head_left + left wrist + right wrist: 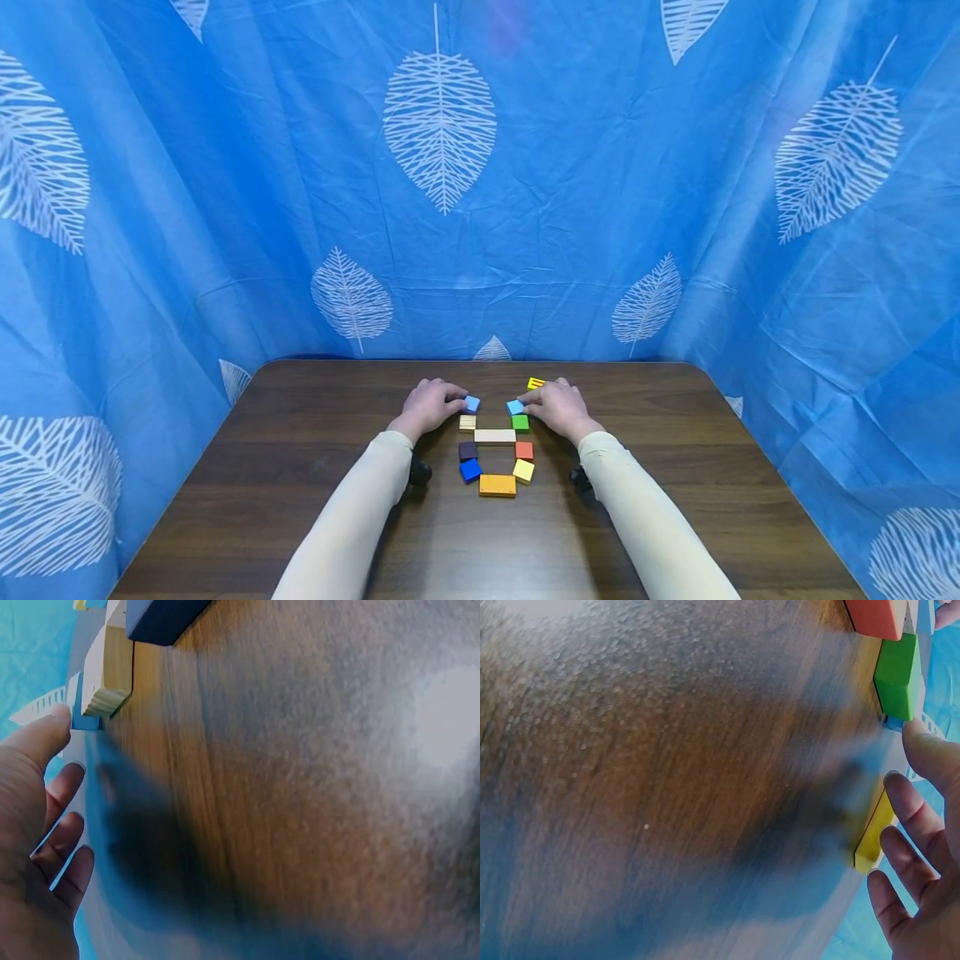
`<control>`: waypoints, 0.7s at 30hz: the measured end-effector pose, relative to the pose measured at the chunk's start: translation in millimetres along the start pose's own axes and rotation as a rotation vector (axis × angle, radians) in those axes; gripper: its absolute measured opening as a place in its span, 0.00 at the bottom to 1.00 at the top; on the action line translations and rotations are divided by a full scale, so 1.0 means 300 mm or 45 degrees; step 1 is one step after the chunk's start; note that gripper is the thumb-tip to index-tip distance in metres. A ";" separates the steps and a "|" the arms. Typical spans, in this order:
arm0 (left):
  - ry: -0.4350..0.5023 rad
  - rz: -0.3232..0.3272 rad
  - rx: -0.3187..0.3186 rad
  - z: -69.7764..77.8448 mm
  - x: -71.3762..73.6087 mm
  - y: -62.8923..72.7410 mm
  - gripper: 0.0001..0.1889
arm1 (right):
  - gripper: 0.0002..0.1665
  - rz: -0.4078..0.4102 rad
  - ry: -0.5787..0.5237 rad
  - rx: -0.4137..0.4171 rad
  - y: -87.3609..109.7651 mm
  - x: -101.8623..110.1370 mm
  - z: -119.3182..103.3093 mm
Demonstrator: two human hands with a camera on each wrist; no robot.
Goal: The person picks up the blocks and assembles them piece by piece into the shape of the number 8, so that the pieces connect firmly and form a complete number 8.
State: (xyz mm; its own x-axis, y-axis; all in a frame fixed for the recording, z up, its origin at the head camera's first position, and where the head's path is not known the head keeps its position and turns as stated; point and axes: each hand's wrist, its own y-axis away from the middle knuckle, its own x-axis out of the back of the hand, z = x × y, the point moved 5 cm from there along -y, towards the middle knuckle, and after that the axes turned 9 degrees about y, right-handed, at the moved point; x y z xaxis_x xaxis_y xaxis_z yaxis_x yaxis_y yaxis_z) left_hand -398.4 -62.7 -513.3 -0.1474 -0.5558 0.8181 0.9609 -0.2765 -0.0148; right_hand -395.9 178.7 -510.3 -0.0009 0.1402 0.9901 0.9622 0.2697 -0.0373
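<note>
In the head view my left hand [429,406] pinches a light blue block [472,405] between thumb and index finger, at the block's left side. The other fingers are loosely bent, as the left wrist view shows. My right hand [558,408] pinches a second light blue block [514,407] from its right side, its thumb close by the green block [521,423]. Below the left light blue block lies a pale wooden block [467,423]. A long cream block [495,436] spans the space between the two columns. Past the right fingers lies a yellow block [536,383].
Nearer me, a dark purple block [468,451] and a blue block [470,471] lie left, a red block [524,451] and a light yellow block [523,472] right. An orange block [497,486] closes the near end. A blue leaf-print curtain [525,250] hangs behind the brown table [300,467].
</note>
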 end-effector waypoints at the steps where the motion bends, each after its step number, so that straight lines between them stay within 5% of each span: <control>1: 0.004 -0.002 0.008 0.000 -0.001 0.001 0.17 | 0.14 0.002 -0.005 -0.002 0.000 0.000 0.000; 21: 0.112 -0.028 0.085 -0.005 -0.018 0.005 0.16 | 0.14 0.007 -0.023 -0.016 0.003 -0.002 0.002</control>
State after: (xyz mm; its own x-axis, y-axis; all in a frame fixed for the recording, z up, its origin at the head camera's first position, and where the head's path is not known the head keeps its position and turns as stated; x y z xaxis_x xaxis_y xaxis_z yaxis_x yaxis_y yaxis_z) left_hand -396.7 -61.4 -518.6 -0.1860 -0.6174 0.7643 0.9701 -0.2386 0.0434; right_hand -395.2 179.5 -511.0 -0.0007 0.1591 0.9873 0.9655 0.2571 -0.0407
